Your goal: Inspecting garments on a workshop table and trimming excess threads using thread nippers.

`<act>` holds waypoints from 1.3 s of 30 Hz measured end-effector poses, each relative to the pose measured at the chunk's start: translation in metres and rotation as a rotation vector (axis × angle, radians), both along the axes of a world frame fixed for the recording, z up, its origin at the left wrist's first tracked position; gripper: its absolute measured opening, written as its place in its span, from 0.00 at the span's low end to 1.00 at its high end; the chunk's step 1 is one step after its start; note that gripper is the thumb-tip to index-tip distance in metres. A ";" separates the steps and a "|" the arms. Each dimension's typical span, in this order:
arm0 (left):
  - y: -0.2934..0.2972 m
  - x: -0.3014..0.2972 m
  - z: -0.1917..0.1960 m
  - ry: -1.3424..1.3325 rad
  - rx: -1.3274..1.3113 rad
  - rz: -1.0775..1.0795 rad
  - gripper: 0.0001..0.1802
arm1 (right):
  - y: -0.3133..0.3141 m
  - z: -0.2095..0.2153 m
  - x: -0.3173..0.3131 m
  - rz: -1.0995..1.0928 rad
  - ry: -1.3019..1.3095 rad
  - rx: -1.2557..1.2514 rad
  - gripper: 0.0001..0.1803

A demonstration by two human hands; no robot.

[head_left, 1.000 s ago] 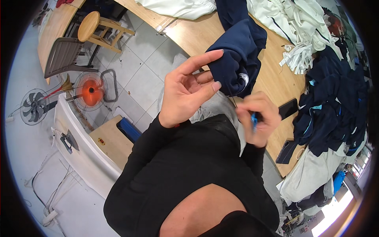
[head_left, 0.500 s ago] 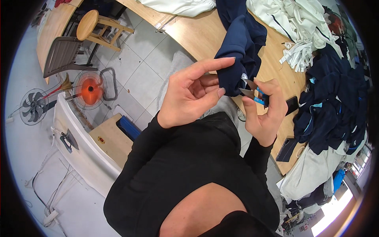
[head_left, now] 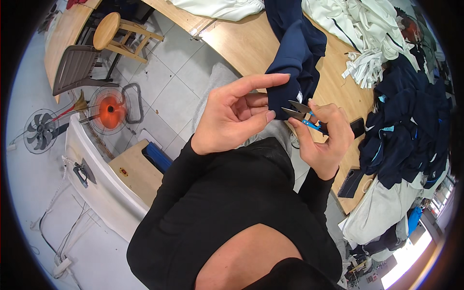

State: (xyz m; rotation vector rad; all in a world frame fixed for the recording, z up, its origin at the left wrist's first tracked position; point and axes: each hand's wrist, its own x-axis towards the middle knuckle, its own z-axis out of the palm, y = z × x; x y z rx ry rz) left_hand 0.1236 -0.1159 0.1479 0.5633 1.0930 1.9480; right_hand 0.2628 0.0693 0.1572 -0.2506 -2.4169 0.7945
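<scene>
In front of me, the end of a navy blue garment [head_left: 296,63] hangs over the table's near edge. My left hand [head_left: 232,113] grips its left edge, with the index finger stretched across the cloth, the thumb at the lower edge and the other fingers curled in, their tips partly hidden. Thread snips with blue handles [head_left: 313,124] are pinched between thumb and fingers of my right hand [head_left: 329,137]. Their two blades are spread apart, pointing left over the cloth's lower end. A small white tag [head_left: 299,96] shows on the garment just above the blades.
Navy garments [head_left: 398,125] lie heaped on the right of the wooden table [head_left: 232,41], beside white garments [head_left: 357,24] and a dark phone [head_left: 357,127]. At left are an ironing board [head_left: 104,193] with an iron [head_left: 84,173], an orange fan [head_left: 110,110] and a wooden stool [head_left: 107,30].
My right hand has turned and brought the snips left, so the blades now lie further over the cloth. My left hand stays almost still on the garment.
</scene>
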 end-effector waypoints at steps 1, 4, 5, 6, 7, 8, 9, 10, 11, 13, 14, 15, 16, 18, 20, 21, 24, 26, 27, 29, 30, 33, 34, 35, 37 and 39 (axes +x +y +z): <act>0.001 0.001 0.001 0.002 0.005 0.016 0.34 | -0.001 0.002 0.000 -0.003 -0.015 0.001 0.25; 0.000 -0.001 -0.001 0.021 0.010 0.020 0.34 | -0.001 0.001 -0.002 0.001 -0.013 0.000 0.24; -0.001 -0.001 -0.002 0.037 0.009 0.008 0.34 | -0.001 0.001 -0.002 0.009 0.004 -0.002 0.24; -0.001 -0.001 -0.002 0.037 0.009 0.008 0.34 | -0.002 0.001 -0.002 0.009 0.003 -0.003 0.24; 0.000 0.000 -0.002 0.039 0.002 0.010 0.34 | -0.002 0.001 -0.002 0.010 -0.002 0.001 0.24; 0.000 0.000 -0.002 0.041 -0.005 0.011 0.34 | -0.002 0.001 -0.002 0.012 -0.007 0.004 0.24; 0.000 0.000 -0.002 0.040 -0.005 0.012 0.34 | -0.002 0.000 -0.002 0.012 -0.008 0.004 0.24; 0.001 0.000 -0.002 0.043 -0.008 0.017 0.34 | -0.001 0.000 -0.003 0.018 0.001 0.006 0.24; 0.001 0.000 -0.002 0.046 -0.010 0.023 0.34 | -0.001 -0.001 -0.003 0.023 0.010 0.007 0.24; 0.002 0.001 0.000 0.045 -0.013 0.028 0.34 | 0.000 0.000 -0.003 0.034 0.018 0.010 0.23; 0.002 0.001 0.001 0.045 -0.015 0.033 0.34 | 0.000 0.001 -0.003 0.043 0.027 0.013 0.23; 0.002 0.001 0.001 0.047 -0.014 0.032 0.34 | 0.000 0.001 -0.003 0.042 0.029 0.015 0.23; 0.001 0.000 -0.001 0.057 -0.019 0.016 0.33 | 0.001 0.000 -0.004 0.054 0.037 0.028 0.22; 0.002 -0.002 -0.002 0.069 -0.024 0.000 0.33 | 0.003 -0.001 -0.005 0.066 0.047 0.042 0.21; 0.003 -0.001 -0.001 0.041 -0.004 0.008 0.34 | 0.004 -0.004 -0.003 0.092 0.036 0.092 0.20; 0.004 -0.001 0.000 0.042 -0.004 0.009 0.34 | 0.004 -0.007 -0.003 0.092 0.037 0.092 0.20; 0.004 -0.002 0.002 0.025 -0.004 0.028 0.34 | -0.001 -0.013 -0.004 -0.042 0.169 -0.130 0.19; 0.003 -0.002 -0.001 0.026 -0.042 0.027 0.34 | -0.005 -0.013 -0.004 -0.192 0.302 -0.637 0.21; 0.003 -0.001 -0.001 0.027 -0.040 0.026 0.34 | -0.008 -0.010 -0.003 -0.192 0.303 -0.635 0.21; 0.006 0.003 0.002 -0.026 -0.040 0.060 0.33 | -0.014 -0.001 -0.003 -0.050 0.061 -0.339 0.28; 0.009 0.004 0.002 -0.024 -0.040 0.062 0.33 | -0.020 -0.010 -0.009 0.002 0.110 -0.242 0.30; 0.013 0.003 0.001 -0.037 -0.054 0.107 0.32 | -0.025 -0.017 -0.014 -0.037 0.182 0.091 0.23; 0.011 0.002 -0.003 -0.023 -0.066 0.135 0.32 | -0.022 -0.022 -0.014 -0.033 0.186 0.089 0.23; 0.009 0.000 -0.006 -0.010 -0.078 0.164 0.32 | -0.017 -0.029 -0.011 -0.056 0.257 0.034 0.21; 0.008 -0.003 -0.009 -0.006 -0.067 0.187 0.32 | -0.001 -0.038 -0.005 -0.171 0.299 -0.076 0.11; 0.003 -0.004 -0.009 0.028 -0.062 0.218 0.33 | 0.019 -0.038 0.005 -0.399 0.086 -0.284 0.08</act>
